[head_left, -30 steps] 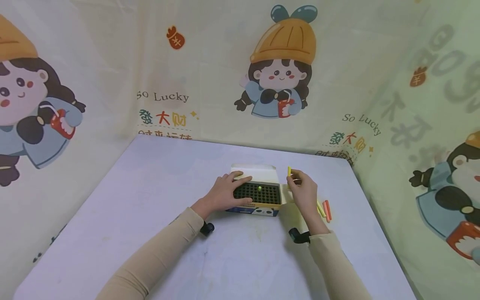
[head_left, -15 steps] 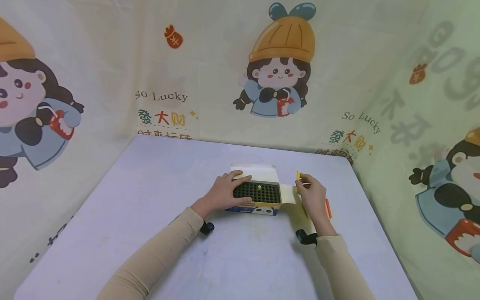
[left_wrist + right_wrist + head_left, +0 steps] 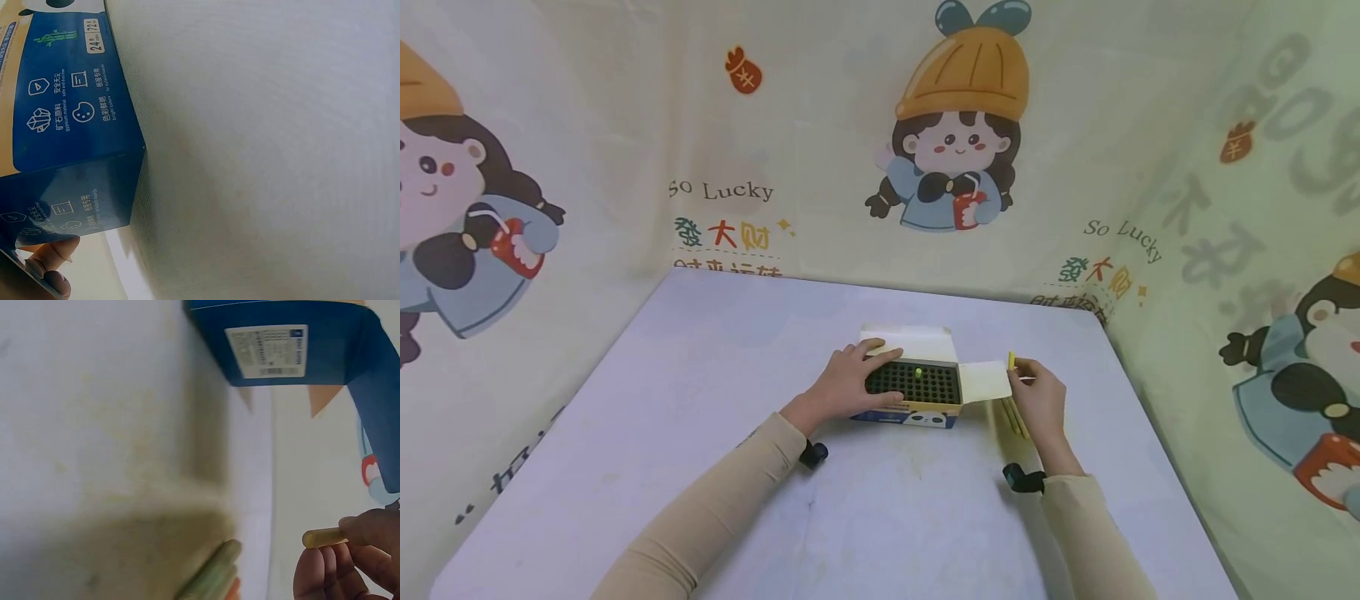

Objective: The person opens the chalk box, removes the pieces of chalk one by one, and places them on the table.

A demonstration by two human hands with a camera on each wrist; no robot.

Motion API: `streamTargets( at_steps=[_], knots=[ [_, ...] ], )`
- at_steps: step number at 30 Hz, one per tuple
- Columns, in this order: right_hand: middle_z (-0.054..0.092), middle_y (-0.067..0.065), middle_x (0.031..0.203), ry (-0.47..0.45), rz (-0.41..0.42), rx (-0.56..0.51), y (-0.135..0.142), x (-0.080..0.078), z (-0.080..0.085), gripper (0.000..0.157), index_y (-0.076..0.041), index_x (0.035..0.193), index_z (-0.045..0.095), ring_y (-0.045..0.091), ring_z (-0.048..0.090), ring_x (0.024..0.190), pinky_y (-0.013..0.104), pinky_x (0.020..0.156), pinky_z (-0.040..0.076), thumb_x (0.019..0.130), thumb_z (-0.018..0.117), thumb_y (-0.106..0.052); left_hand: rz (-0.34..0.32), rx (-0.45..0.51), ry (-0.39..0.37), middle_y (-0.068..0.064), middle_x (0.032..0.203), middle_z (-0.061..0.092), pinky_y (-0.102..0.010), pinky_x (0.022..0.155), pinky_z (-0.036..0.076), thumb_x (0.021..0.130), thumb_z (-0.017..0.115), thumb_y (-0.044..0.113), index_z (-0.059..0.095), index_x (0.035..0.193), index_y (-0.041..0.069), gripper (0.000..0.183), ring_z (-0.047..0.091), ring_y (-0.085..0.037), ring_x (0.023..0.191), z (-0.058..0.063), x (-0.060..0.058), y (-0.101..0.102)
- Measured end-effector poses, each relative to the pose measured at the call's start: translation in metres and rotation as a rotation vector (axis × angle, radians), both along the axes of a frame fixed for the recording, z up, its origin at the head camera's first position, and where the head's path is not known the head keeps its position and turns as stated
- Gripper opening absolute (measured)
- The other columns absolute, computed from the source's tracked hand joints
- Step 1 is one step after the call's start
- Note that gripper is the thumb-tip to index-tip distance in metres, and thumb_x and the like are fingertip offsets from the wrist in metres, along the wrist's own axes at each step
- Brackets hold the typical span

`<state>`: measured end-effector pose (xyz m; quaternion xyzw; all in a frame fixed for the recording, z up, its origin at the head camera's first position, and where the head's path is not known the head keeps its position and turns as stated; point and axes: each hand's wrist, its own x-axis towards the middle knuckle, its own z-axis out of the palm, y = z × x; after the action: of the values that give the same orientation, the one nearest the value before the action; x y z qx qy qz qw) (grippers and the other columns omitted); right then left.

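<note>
A blue and yellow chalk box (image 3: 928, 419) sits in the middle of the table, its lid and right flap (image 3: 985, 381) folded out. Inside is a black holder (image 3: 936, 385) with rows of holes, and one green chalk stick (image 3: 918, 372) stands up in it. My left hand (image 3: 846, 383) holds the box's left end, thumb along the front and fingers at the back. Just beyond the right flap, my right hand (image 3: 1043, 398) pinches a yellow chalk stick (image 3: 1011, 360), whose end (image 3: 309, 539) points out from the fingers in the right wrist view.
Yellow chalk sticks (image 3: 1013, 418) lie on the table between the flap and my right hand. Orange chalk (image 3: 233, 589) shows beside them in the right wrist view. A printed cloth (image 3: 820, 142) hangs behind the white table (image 3: 737, 350).
My right hand has moved right and slightly nearer with the yellow chalk stick, uncovering the flap. It now hides the orange chalk in the head view. My left hand stays on the box.
</note>
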<state>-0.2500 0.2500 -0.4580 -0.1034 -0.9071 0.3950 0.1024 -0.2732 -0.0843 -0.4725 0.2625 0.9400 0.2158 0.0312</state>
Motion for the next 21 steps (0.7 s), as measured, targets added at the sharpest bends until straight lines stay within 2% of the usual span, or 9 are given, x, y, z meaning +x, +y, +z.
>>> streamTargets(
  at_steps=[5, 11, 14, 17, 21],
  knots=[
    [0.071, 0.023, 0.119, -0.079, 0.015, 0.041, 0.003, 0.003, -0.008, 0.035, 0.002, 0.133, 0.067, 0.039, 0.070, 0.108, 0.041, 0.080, 0.059, 0.102, 0.058, -0.013, 0.001, 0.000, 0.002, -0.005, 0.168, 0.028, -0.061, 0.108, 0.035, 0.092, 0.059, 0.074, 0.031, 0.163, 0.042, 0.083, 0.044, -0.038, 0.140, 0.000, 0.000, 0.000],
    [0.073, 0.018, 0.114, -0.187, 0.034, 0.106, 0.007, 0.008, -0.015, 0.034, -0.003, 0.127, 0.070, 0.033, 0.069, 0.099, 0.032, 0.067, 0.048, 0.096, 0.064, -0.016, 0.002, -0.004, 0.006, -0.006, 0.168, 0.028, -0.061, 0.107, 0.035, 0.092, 0.059, 0.075, 0.032, 0.162, 0.041, 0.083, 0.044, -0.037, 0.140, 0.001, 0.000, 0.000],
    [0.074, 0.019, 0.109, -0.186, 0.056, 0.122, 0.008, 0.009, -0.018, 0.033, -0.001, 0.123, 0.070, 0.031, 0.069, 0.091, 0.029, 0.063, 0.048, 0.096, 0.067, -0.019, 0.001, -0.006, 0.010, -0.006, 0.168, 0.029, -0.060, 0.107, 0.036, 0.092, 0.059, 0.074, 0.032, 0.162, 0.041, 0.083, 0.044, -0.037, 0.140, 0.001, 0.000, 0.000],
    [0.075, 0.021, 0.103, -0.169, 0.080, 0.126, 0.008, 0.009, -0.021, 0.031, 0.002, 0.120, 0.070, 0.029, 0.070, 0.082, 0.027, 0.060, 0.048, 0.094, 0.070, -0.015, -0.003, -0.002, 0.011, -0.006, 0.168, 0.029, -0.060, 0.106, 0.036, 0.092, 0.060, 0.074, 0.032, 0.163, 0.040, 0.083, 0.044, -0.037, 0.139, 0.001, 0.000, 0.000],
    [0.075, 0.020, 0.099, -0.166, 0.093, 0.120, 0.008, 0.010, -0.022, 0.031, 0.004, 0.117, 0.069, 0.027, 0.069, 0.080, 0.026, 0.062, 0.047, 0.091, 0.072, -0.012, -0.005, -0.003, 0.012, -0.006, 0.168, 0.029, -0.060, 0.106, 0.036, 0.092, 0.060, 0.074, 0.032, 0.163, 0.041, 0.083, 0.044, -0.037, 0.140, 0.000, -0.001, 0.000]
  ],
)
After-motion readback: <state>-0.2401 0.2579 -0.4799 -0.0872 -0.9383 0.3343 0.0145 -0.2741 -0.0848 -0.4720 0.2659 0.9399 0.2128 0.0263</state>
